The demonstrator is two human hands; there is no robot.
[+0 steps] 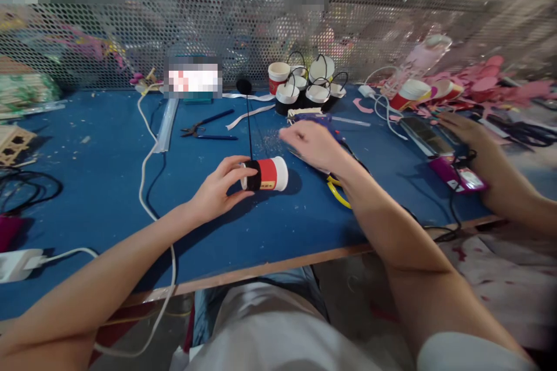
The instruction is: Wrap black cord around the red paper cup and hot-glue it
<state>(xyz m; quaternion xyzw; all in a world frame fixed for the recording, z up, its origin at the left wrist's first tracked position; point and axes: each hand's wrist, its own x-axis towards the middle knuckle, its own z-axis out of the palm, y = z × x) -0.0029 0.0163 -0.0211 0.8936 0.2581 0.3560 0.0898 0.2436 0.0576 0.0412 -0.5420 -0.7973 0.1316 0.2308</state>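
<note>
We are seeing the left hand (216, 188) gripping a small paper cup (265, 174) lying on its side at the center of the frame, on the blue counter (108, 156). The cup is showing a red body, a black band around the middle, a white rim facing right, and a thin black strip (249, 122) rising from it. The right hand (314, 144) is hovering just above and right of the cup, fingers loosely curled and blurred, gripping nothing we can make out. Finished cups (304, 87) are standing at upper center.
</note>
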